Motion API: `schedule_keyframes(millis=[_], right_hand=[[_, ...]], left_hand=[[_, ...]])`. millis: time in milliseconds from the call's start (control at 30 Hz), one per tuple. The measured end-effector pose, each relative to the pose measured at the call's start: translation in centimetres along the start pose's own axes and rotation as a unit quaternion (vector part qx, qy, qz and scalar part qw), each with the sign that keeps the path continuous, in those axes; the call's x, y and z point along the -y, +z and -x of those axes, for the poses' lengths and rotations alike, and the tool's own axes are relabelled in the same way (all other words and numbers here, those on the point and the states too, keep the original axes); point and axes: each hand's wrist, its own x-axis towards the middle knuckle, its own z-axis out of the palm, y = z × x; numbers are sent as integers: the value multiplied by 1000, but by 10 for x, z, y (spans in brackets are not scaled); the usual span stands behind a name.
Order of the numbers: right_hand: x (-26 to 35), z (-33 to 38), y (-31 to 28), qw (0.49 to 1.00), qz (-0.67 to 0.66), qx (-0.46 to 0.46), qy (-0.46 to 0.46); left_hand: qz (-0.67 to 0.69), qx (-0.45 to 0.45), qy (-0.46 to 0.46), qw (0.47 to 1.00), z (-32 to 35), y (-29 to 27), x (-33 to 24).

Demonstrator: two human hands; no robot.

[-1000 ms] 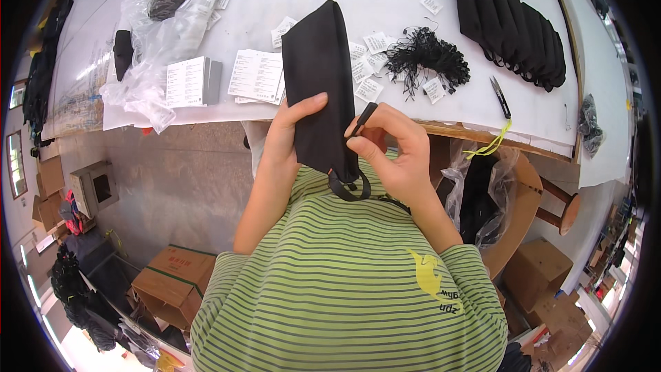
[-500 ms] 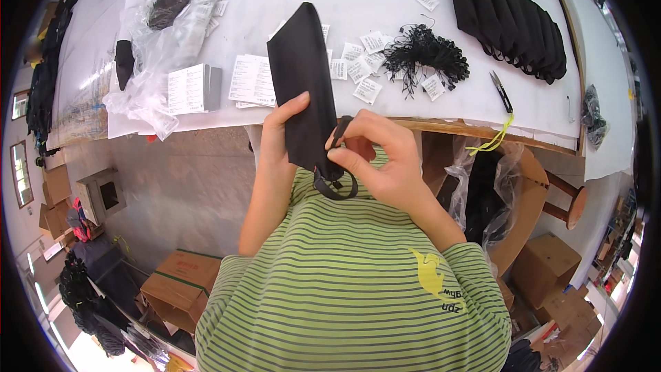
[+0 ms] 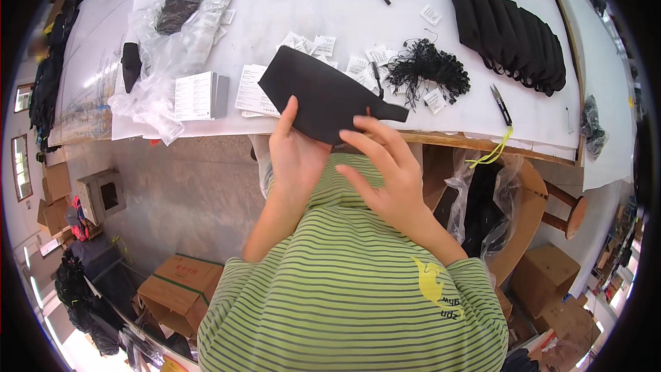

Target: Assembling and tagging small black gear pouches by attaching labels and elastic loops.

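Observation:
A flat black fabric pouch (image 3: 317, 96) lies tilted in my left hand (image 3: 299, 158), pinched between the thumb on its top face and the fingers underneath. Toward its right end a wrist strap (image 3: 392, 111) sticks out, and a zip pull (image 3: 376, 74) stands up beside it. My right hand (image 3: 392, 176) is open with its fingers apart, the fingertips at the pouch's lower right edge. Whether they touch it I cannot tell. Just beyond the pouch, white printed tags (image 3: 297, 43) and a stack of white cards (image 3: 253, 93) are partly covered by it.
A tangled bundle of black cords (image 3: 430, 69) lies right of the pouch, near thread snips (image 3: 501, 105) with a yellow ribbon. Overlapping black pouches (image 3: 509, 38) fill the far right. Leftward are another card stack (image 3: 195, 96) and clear plastic bags (image 3: 186, 34). A carton (image 3: 527, 200) stands below the table edge.
The pouch has turned from nearly upright to lying slantwise, its strap end now to the right. My right hand has let go of the strap and spread its fingers.

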Motion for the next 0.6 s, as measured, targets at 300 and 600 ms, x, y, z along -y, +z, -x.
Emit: schedule_keyframes(millis=[300, 600], right_hand=[[-29, -2, -11, 964, -178, -42, 192], [-57, 2, -34, 902, -245, -43, 354]], left_hand=[[-174, 28, 82, 981, 11, -8, 11], [-510, 71, 247, 821, -1, -17, -10]])
